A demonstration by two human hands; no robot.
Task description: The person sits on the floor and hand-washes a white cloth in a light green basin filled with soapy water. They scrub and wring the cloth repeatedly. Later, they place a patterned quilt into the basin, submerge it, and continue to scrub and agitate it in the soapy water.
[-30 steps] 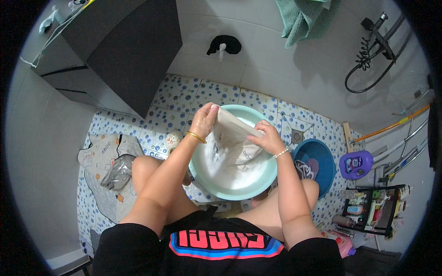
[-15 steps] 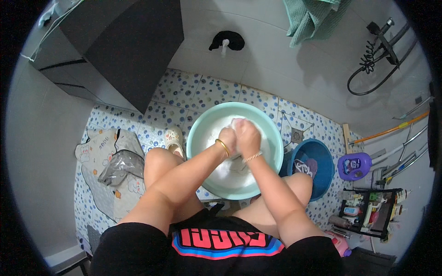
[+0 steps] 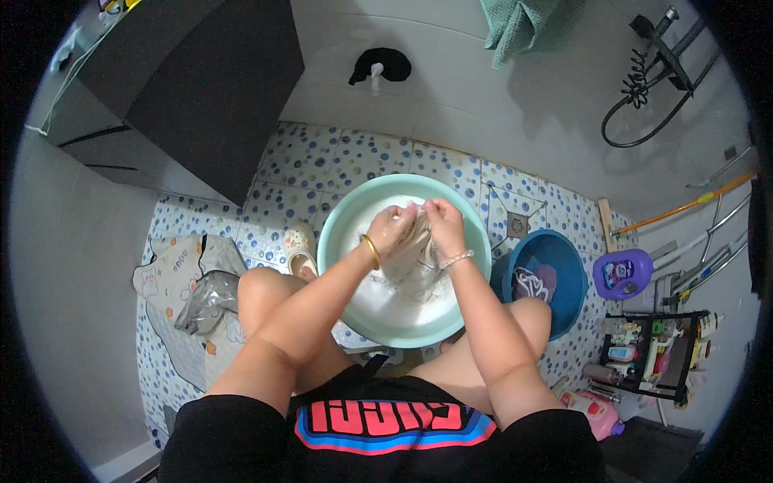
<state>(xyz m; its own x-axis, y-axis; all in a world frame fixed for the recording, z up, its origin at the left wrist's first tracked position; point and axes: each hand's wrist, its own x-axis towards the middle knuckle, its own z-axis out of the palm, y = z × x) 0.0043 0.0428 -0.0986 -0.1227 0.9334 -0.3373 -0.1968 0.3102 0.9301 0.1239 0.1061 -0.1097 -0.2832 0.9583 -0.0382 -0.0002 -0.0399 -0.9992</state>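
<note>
A pale mint-green basin [image 3: 329, 262] stands on the floor between my knees, with white suds over the water in it. Above the suds, my left hand [image 3: 393, 229] and my right hand [image 3: 446, 228] each pinch an edge of a wet, off-white cloth [image 3: 409, 264]. The cloth hangs between them, its lower part down in the foam. Its exact kind is not clear. A gold bangle circles my left wrist, and a pale beaded bracelet my right.
Right of the basin is a blue bucket [image 3: 573, 302] with dark fabric and white laces inside. A purple bottle [image 3: 623, 274] and a black rack [image 3: 656, 354] line the right wall. On the left lie a patterned mat [image 3: 181, 266] and a clear plastic bag [image 3: 211, 302]. A dark cabinet [image 3: 209, 97] stands behind.
My hands were pressed together, blurred, over the basin. Now they are a little apart, with the cloth stretched and visible between them. The whole view has shifted slightly.
</note>
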